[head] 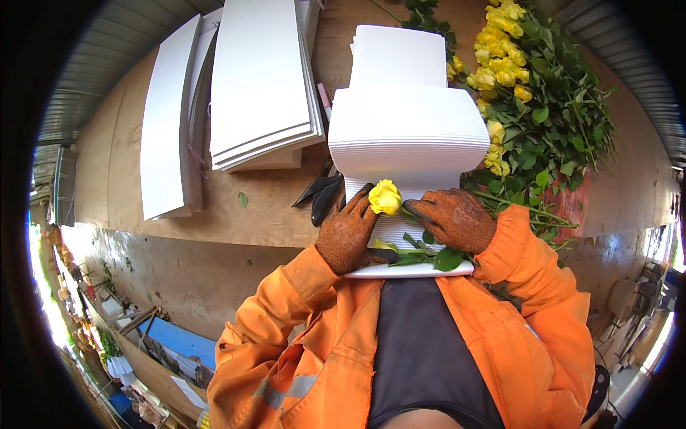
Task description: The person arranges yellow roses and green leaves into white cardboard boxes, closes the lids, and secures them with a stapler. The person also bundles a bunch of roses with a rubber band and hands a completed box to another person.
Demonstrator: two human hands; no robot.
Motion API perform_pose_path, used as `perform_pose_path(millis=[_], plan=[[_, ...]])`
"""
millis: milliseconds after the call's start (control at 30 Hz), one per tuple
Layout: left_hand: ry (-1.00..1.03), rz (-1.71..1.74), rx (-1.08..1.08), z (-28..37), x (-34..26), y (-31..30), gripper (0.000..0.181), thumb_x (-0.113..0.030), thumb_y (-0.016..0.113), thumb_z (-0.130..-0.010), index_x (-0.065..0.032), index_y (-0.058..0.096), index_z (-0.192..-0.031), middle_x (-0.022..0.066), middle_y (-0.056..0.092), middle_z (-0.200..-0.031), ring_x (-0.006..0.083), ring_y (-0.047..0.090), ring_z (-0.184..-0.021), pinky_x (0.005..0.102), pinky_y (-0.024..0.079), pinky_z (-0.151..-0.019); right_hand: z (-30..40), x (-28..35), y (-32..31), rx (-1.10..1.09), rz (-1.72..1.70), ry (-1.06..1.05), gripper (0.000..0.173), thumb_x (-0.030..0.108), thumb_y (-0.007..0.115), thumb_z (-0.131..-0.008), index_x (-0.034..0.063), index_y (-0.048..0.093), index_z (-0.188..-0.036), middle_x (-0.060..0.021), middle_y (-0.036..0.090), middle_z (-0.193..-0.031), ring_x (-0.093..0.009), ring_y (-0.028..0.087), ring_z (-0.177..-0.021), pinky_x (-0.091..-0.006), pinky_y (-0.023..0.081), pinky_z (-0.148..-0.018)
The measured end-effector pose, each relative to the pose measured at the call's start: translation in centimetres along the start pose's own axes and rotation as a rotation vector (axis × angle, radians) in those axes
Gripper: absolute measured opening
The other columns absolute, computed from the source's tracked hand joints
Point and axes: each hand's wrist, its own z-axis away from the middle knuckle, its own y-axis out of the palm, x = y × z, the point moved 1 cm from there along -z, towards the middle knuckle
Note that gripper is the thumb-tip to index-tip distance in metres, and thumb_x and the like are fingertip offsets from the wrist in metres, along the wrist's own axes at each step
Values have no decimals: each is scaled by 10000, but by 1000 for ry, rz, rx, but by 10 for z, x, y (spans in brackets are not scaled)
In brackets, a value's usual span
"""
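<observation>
Both my hands wear rough brown gloves and rest over a white corrugated sheet (412, 185) in front of my body. My left hand (345, 230) touches the left side of a yellow rose (385, 197), fingers spread over the sheet. My right hand (455, 217) is just right of that bloom, fingers pointing at it; whether it grips the stem cannot be told. Below, near the sheet's folded edge, lies a second yellow rose (385, 245), partly hidden by my left hand, with green leaves (449, 258) beside it.
A pile of yellow roses (552, 107) with leafy stems lies at the right of the wooden table (225, 214). Stacks of white sheets (262, 69) stand at the left, another white stack (399, 56) behind the corrugated sheet. A black-handled tool (324, 195) lies left of my hands.
</observation>
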Motion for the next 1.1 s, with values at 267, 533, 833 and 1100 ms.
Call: perform_pose_path(millis=[267,533,833,1100], plan=[[14,90,-70,2,1,1,1092,-437,905,-549,-68,383,-1434,164,419,-1467,348,351,-1403,537,315,-1100,15,-3,19,30,72,-150,284,148,680,-767,158,662,-1050,-46,589,-901,-245,601,-873,-415,483,-763],[76,9,0,-1,-1,-6,744,-387,879,-607,-271,610,-1291,198,397,-1475,402,341,-1396,571,311,-1088,15,0,36,-21,198,-168,187,189,623,-793,184,665,-976,-23,561,-888,-218,593,-880,-411,458,-775],[94,-69,38,-1,-13,-14,556,-463,802,-698,-293,667,-1210,260,424,-1414,441,364,-1365,579,350,-1062,4,-31,-73,455,-361,-24,320,328,607,-896,75,677,-1080,-156,684,-1002,-354,646,-950,-427,516,-858],[161,-89,85,-11,-16,-26,545,-420,817,-700,-264,673,-1203,272,385,-1423,486,363,-1344,534,416,-1044,-31,-278,-211,-601,531,784,503,342,626,-904,74,545,-1322,-178,623,-1249,-335,610,-1133,-442,494,-936]])
